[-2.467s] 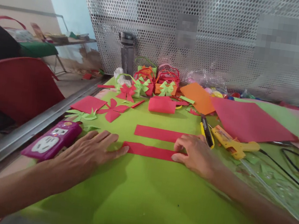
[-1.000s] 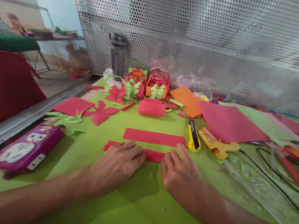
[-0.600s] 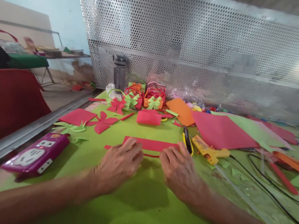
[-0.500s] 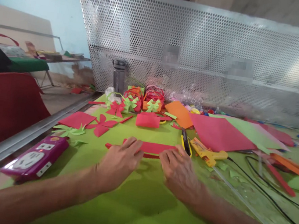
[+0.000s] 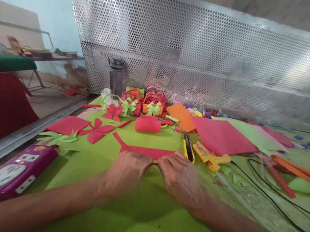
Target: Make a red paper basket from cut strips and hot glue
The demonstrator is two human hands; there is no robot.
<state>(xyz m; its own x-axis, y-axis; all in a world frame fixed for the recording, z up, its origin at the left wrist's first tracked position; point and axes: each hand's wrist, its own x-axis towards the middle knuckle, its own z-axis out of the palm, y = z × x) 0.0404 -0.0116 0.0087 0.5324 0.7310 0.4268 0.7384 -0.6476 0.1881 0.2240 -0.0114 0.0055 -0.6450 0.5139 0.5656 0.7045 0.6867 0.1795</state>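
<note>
A folded red paper strip (image 5: 149,153) lies crosswise on the green work surface in front of me. My left hand (image 5: 130,168) is closed on its near edge, fingers curled over the paper. Close beside it, my right hand (image 5: 177,173) grips the same edge towards the right end. A narrow red band (image 5: 119,140) sticks up at a slant past the left end of the strip. My fingertips are mostly hidden behind the knuckles. Just beyond my right hand rests a yellow and black utility knife (image 5: 188,147).
A yellow glue gun (image 5: 209,157) with its black cord lies to the right. On the left are a purple power strip (image 5: 17,169) and red paper petals (image 5: 96,131). Small paper baskets (image 5: 153,108) and a bottle (image 5: 115,78) stand before a perforated metal panel (image 5: 162,25).
My hands have moved closer together along the strip's near edge. The narrow band's left end now angles upward instead of lying level. The whole view has shifted slightly.
</note>
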